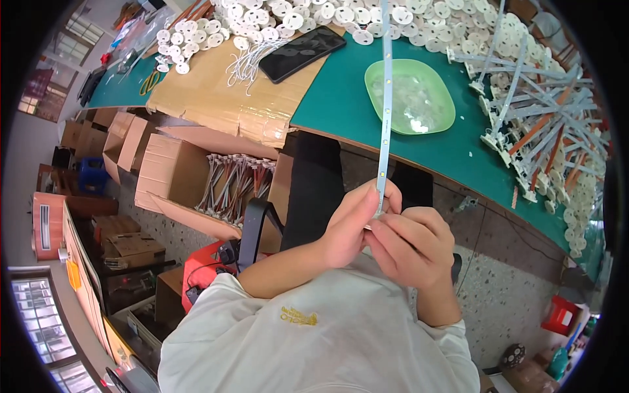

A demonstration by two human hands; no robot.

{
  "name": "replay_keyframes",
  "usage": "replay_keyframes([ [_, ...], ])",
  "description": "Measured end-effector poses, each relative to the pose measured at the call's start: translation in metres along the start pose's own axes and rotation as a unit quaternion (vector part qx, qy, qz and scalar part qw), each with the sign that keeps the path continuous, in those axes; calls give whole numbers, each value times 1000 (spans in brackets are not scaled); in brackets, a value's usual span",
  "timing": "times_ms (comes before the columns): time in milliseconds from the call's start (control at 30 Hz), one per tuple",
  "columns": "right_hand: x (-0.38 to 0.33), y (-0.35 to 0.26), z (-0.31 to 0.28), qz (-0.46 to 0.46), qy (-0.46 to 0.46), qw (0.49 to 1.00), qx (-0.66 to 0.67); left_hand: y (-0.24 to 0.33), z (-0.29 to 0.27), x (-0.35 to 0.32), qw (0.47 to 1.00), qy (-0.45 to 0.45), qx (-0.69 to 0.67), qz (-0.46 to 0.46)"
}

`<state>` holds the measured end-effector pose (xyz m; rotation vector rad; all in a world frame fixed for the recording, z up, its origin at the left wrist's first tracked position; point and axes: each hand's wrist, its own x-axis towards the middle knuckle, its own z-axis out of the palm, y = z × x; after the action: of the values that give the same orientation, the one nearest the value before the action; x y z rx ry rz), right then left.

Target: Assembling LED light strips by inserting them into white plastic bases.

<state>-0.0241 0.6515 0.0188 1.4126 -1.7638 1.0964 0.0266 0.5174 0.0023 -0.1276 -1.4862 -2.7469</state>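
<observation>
A narrow LED strip point(387, 105), pale with small yellowish chips along it, stands lengthwise in front of me, its top running past the upper edge of the view. My left hand point(347, 223) is closed round its lower end, thumb pressed on it. Close against it, my right hand point(416, 245) has its fingers pinched together at the strip's bottom tip. A small whitish piece shows between the fingertips there, mostly hidden, so its kind cannot be made out. Beyond the hands, partly behind the strip, a light green bowl point(443, 85) holds small clear pieces.
White round discs point(293, 21) are heaped along the far side of the green table point(347, 85). Strips point(557, 111) pile up at right. A black phone point(303, 54) and white cords point(247, 65) lie on cardboard point(196, 85). An open carton point(164, 170) at left holds more strips.
</observation>
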Motion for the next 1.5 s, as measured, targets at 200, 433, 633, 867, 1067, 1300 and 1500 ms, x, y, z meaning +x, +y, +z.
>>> replay_keyframes([
  [200, -8, -2, 6, 19, 26, 999, 36, -9, -10, -18, 999, 14, 6, -43],
  [433, 1, 2, 12, 22, -19, 993, 116, -2, -14, -16, 998, 47, -1, 31],
  [633, 11, 10, 19, -23, -8, 994, 110, 4, -16, -9, 993, 65, 71, 66],
  [867, 45, 80, -13, 210, -3, 946, -246, -2, -38, 0, 992, 42, -4, 118],
  [1067, 45, 136, -8, 313, -172, 889, -288, -10, -37, 0, 992, 87, 23, 90],
  [1300, 51, 139, -3, 349, -201, 893, -202, -8, -50, 3, 995, 75, -3, 65],
  [1500, 54, 132, -3, 277, -223, 894, -273, -8, -53, 6, 994, 89, 8, 61],
])
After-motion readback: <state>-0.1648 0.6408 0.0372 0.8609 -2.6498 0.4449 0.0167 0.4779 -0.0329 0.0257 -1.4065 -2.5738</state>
